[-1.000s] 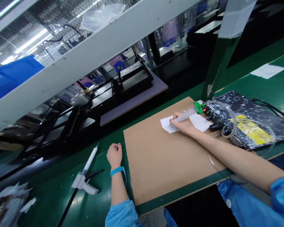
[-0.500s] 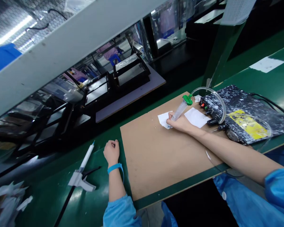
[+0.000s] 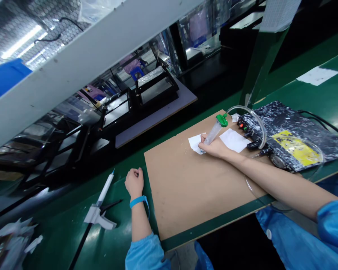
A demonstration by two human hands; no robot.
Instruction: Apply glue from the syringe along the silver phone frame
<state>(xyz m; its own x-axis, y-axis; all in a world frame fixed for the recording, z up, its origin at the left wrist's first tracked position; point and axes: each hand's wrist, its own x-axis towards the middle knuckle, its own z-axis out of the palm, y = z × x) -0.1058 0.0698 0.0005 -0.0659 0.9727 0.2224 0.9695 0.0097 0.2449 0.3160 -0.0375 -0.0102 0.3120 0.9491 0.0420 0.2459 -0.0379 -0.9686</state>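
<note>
My right hand (image 3: 213,147) is closed around a translucent dispensing syringe (image 3: 213,132). Its green cap (image 3: 222,120) joins a clear air hose (image 3: 255,113). The syringe leans, its lower end over a small white paper (image 3: 195,142); the tip is hidden by my fingers. A second white paper (image 3: 233,140) lies just behind that hand. Both papers are on a brown board (image 3: 183,195). My left hand (image 3: 134,180), with a blue band at the wrist, rests on the green bench left of the board. Its fingers are curled in, with nothing seen in them.
A caulking gun (image 3: 98,215) with a white tube lies left of my left hand. At right stands a speckled dispenser box (image 3: 287,123) with a yellow label and cables. A pale shelf beam (image 3: 81,48) crosses above. Black frames (image 3: 157,88) sit behind the bench.
The view has shifted slightly, moving the left side of the scene a little right and down. My right hand keeps its hold on the syringe over the paper, and my left hand stays curled.
</note>
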